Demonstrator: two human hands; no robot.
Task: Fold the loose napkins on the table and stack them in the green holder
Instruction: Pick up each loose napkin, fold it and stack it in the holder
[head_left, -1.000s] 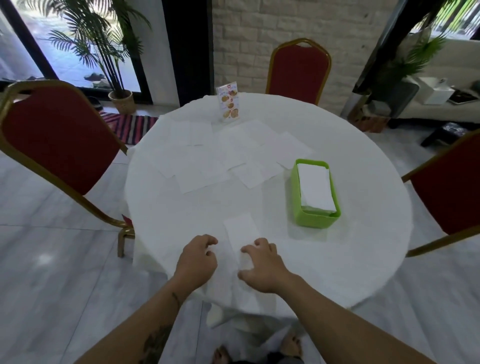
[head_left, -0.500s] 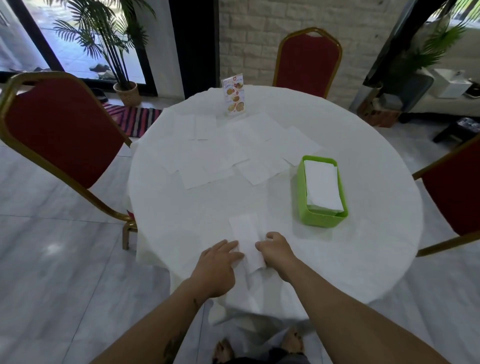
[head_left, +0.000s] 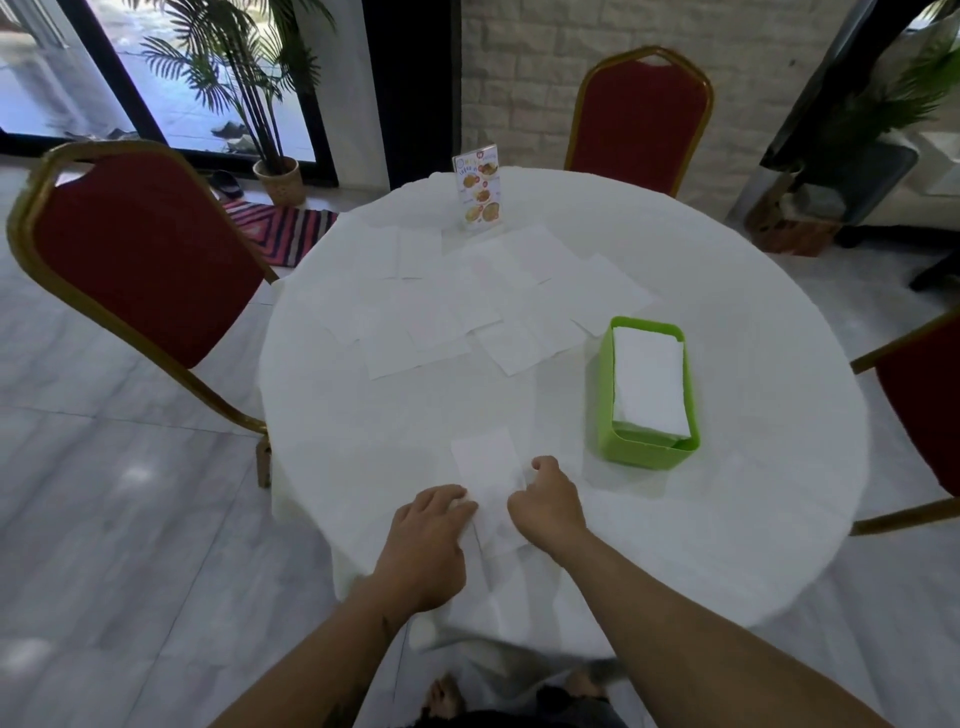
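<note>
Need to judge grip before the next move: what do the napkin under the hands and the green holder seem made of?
Napkin: thin white paper, matte, apparently tissue; it lies flat with a crisp folded edge. Green holder: probably moulded plastic, smooth with a slight sheen, rigid straight walls and rounded corners.

I see both forearms reaching forward, hands low and close together — my left hand (head_left: 428, 525) lies palm down with fingers extended, my right hand (head_left: 545, 501) has its fingers curled under, pinching.
</note>
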